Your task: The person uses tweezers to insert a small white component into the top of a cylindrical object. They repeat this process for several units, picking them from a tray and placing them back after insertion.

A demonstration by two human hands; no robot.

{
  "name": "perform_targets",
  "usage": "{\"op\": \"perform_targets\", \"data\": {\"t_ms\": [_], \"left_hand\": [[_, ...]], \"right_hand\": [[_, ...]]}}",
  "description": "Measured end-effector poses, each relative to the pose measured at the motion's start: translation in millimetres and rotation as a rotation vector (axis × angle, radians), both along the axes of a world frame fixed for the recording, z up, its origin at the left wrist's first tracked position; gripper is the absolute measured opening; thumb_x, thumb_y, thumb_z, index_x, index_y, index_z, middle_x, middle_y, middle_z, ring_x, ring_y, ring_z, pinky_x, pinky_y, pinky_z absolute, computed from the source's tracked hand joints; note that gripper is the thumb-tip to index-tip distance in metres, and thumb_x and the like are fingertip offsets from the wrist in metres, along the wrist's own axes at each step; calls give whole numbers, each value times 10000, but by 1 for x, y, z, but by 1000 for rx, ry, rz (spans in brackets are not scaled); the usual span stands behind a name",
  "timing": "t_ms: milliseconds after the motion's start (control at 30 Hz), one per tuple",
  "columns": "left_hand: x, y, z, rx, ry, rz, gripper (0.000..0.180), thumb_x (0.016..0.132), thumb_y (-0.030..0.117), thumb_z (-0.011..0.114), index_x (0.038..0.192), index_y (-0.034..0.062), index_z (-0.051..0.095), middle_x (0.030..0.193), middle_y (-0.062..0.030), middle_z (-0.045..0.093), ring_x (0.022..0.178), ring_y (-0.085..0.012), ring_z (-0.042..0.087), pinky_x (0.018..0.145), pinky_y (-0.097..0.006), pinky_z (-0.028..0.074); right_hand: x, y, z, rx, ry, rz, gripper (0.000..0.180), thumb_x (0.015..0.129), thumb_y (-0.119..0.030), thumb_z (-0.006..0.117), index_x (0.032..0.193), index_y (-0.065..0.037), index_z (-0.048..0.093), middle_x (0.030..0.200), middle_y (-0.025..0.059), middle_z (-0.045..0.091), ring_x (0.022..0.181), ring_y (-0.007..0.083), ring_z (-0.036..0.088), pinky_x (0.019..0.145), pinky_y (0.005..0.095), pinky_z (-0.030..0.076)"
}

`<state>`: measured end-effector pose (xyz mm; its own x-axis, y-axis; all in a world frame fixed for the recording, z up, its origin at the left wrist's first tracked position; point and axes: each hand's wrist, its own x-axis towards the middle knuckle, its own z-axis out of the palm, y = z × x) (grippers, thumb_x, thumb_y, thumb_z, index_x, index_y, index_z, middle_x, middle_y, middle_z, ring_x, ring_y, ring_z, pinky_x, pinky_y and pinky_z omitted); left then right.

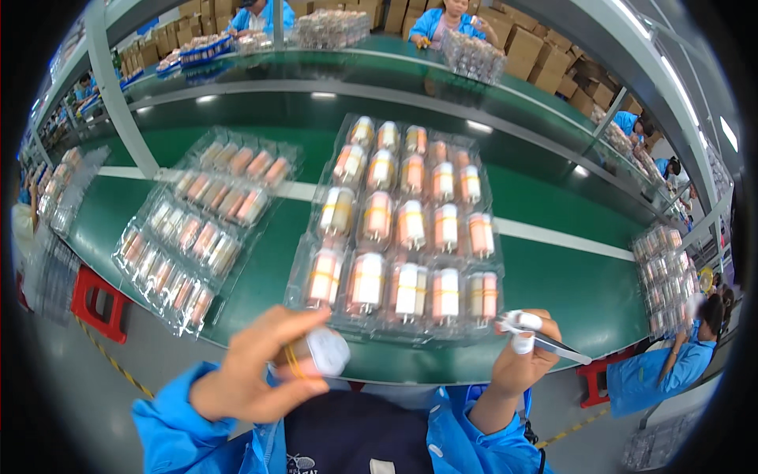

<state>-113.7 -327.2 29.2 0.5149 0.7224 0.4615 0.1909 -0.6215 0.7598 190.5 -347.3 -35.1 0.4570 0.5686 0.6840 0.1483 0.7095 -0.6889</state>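
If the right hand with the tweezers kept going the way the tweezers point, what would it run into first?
The right hand holds tweezers whose tips point right and slightly down, along the near edge of the green table. Nothing on the table lies that way; further on sits a co-worker in blue, though depth is unclear.

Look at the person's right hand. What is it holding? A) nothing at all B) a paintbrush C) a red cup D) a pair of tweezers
D: the right hand pinches a pair of slim metal tweezers whose tips point out to the right, just in front of the clear plastic tray of small bottles on the green conveyor belt.
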Motion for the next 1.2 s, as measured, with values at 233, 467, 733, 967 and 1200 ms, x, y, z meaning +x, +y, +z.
{"op": "perform_targets", "data": {"t_ms": [233, 467, 733, 967, 1200], "left_hand": [[94, 165, 33, -308, 94, -152, 409, 906, 158, 589, 1275, 33, 463, 1057, -65, 560, 972, -128, 536, 815, -277, 440], [190, 311, -14, 44, 417, 284, 652, 746, 178, 710, 1307, 63, 398, 1119, -204, 541, 1038, -306, 561, 839, -395, 465], [252, 325, -39, 292, 769, 438, 673, 792, 464, 619, 1315, 85, 429, 1156, -174, 531, 1099, -308, 473, 917, -454, 319], [232, 320, -18, 307, 964, 349, 513, 909, 478, 425, 1238, 109, 560, 1214, -94, 578, 1159, -277, 439, 939, -494, 248], [210, 280, -6, 118, 780, 190, 588, 872, 488, 486, 1236, 28, 525, 1332, -172, 456, 1248, -342, 382, 985, -556, 258]], "right_hand": [[77, -9, -52, -112, 130, -381, 124, 857, -86, 624, 918, 17, 594, 810, 118, 599, 657, 172, 596, 592, 291, 513], [66, -2, -80, -270, 163, -247, 119, 842, -27, 633, 926, 39, 580, 803, 119, 613, 655, 158, 610, 594, 266, 517], [70, -4, -78, -343, 216, -213, 135, 816, -18, 665, 926, 31, 603, 858, 116, 594, 684, 161, 626, 641, 269, 546], [66, 1, -78, -356, 210, -178, 131, 806, -2, 661, 916, 36, 601, 816, 115, 597, 690, 167, 622, 629, 270, 528], [72, -3, -87, -387, 161, -257, 112, 857, -1, 584, 960, 40, 567, 803, 110, 606, 652, 130, 573, 603, 229, 479]]}}
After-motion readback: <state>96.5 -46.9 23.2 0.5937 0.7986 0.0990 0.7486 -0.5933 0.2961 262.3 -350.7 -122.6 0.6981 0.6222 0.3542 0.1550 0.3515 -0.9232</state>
